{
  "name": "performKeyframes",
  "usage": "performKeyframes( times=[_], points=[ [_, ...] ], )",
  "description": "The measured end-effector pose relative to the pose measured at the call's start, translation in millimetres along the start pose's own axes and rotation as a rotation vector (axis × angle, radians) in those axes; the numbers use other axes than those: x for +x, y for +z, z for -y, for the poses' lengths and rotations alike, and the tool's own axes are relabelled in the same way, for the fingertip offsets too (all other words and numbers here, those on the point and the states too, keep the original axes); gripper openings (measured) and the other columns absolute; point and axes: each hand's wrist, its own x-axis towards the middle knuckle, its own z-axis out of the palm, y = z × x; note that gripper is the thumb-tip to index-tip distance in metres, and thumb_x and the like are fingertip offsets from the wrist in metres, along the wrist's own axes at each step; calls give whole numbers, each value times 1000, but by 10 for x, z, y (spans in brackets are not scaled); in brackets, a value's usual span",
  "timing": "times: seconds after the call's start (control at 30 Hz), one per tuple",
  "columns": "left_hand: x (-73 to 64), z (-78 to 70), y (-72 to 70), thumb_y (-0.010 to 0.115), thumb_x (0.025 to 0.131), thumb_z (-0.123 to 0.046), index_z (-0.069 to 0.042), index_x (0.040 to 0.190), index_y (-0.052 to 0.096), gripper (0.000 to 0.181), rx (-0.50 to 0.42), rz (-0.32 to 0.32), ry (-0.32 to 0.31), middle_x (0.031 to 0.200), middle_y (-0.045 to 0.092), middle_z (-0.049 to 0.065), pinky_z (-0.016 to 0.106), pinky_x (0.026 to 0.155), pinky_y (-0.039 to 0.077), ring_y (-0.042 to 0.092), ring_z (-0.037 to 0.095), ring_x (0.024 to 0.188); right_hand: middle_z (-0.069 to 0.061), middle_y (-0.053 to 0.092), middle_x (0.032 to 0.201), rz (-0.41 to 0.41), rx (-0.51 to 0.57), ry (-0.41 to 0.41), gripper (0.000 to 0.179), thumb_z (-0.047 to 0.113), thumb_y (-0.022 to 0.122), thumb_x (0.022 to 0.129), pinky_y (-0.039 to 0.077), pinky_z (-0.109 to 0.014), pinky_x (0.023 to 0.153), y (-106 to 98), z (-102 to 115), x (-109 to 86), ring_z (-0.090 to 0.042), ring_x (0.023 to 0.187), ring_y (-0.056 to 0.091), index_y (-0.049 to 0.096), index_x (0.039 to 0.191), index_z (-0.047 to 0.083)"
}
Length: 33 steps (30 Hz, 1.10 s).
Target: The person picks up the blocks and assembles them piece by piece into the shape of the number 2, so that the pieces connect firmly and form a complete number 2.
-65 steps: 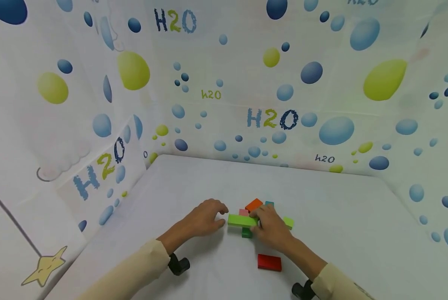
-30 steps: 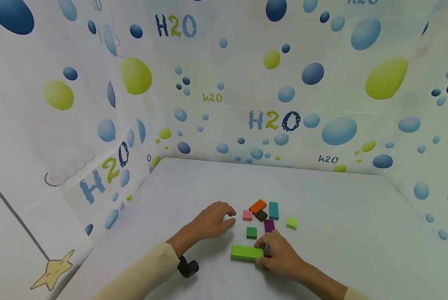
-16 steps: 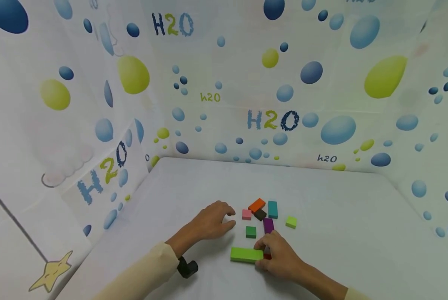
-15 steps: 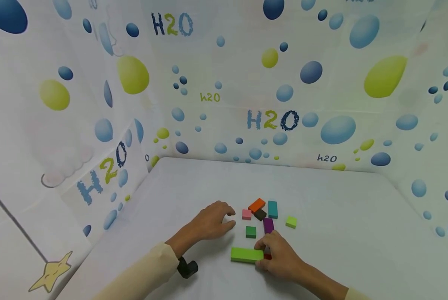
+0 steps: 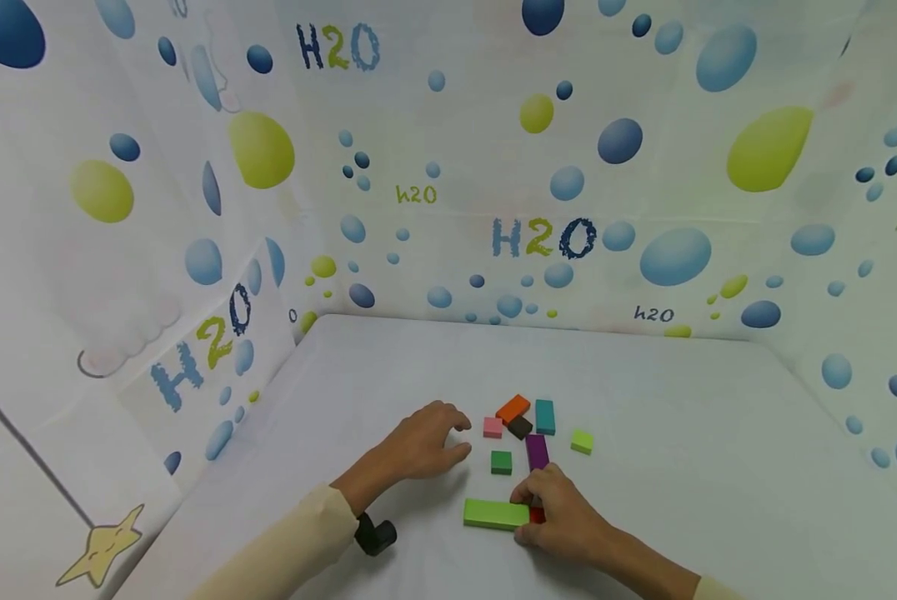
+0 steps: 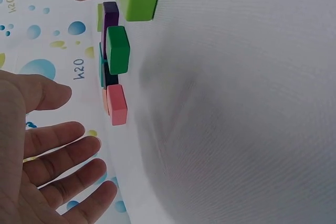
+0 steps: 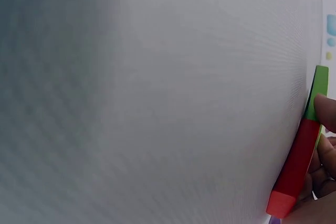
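On the white table, a long light green block (image 5: 489, 515) lies end to end with a red block (image 5: 537, 516), partly hidden by my right hand (image 5: 564, 517). Thumb and fingers of that hand pinch the light green block near its right end. In the right wrist view the red block (image 7: 296, 163) appears to meet the green one (image 7: 319, 85). My left hand (image 5: 426, 442) hovers with spread, relaxed fingers and holds nothing. It is nearest to a pink block (image 5: 493, 427) and a dark green block (image 5: 501, 462), as the left wrist view also shows.
Behind the hands lie an orange block (image 5: 513, 409), a dark brown block (image 5: 519, 427), a teal block (image 5: 544, 417), a purple block (image 5: 537, 452) and a small lime block (image 5: 582, 442). A printed curtain (image 5: 448, 167) walls the table's back and sides.
My right hand has brought the long light green block from above the other blocks toward me, down beside the red block. My left hand has barely moved.
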Motion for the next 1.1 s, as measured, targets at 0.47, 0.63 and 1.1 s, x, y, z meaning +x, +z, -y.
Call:
performKeyframes(
  times=[0.47, 0.63, 1.1],
  points=[
    [-16, 13, 35, 67, 95, -32, -12, 124, 71, 36, -22, 10, -11, 122, 67, 2, 43, 96, 53, 59, 20, 113, 8, 56, 94, 7, -47, -11, 31, 21, 87, 80, 47, -25, 79, -6, -10, -6, -17, 97, 44, 71, 105, 16],
    [-40, 20, 40, 67, 95, -32, -11, 124, 71, 36, -25, 16, -23, 121, 67, 2, 44, 96, 54, 59, 20, 112, 9, 56, 94, 21, -60, -22, 31, 23, 87, 80, 47, -25, 81, -21, -10, -12, -17, 97, 45, 70, 106, 16],
    [-15, 35, 47, 67, 95, -30, -10, 126, 69, 37, -50, 11, -7, 119, 68, 2, 43, 95, 54, 60, 20, 110, 9, 56, 96, -126, -99, -52, 24, 33, 75, 91, 49, -27, 80, -33, -22, 32, -13, 97, 47, 68, 108, 17]
  ],
)
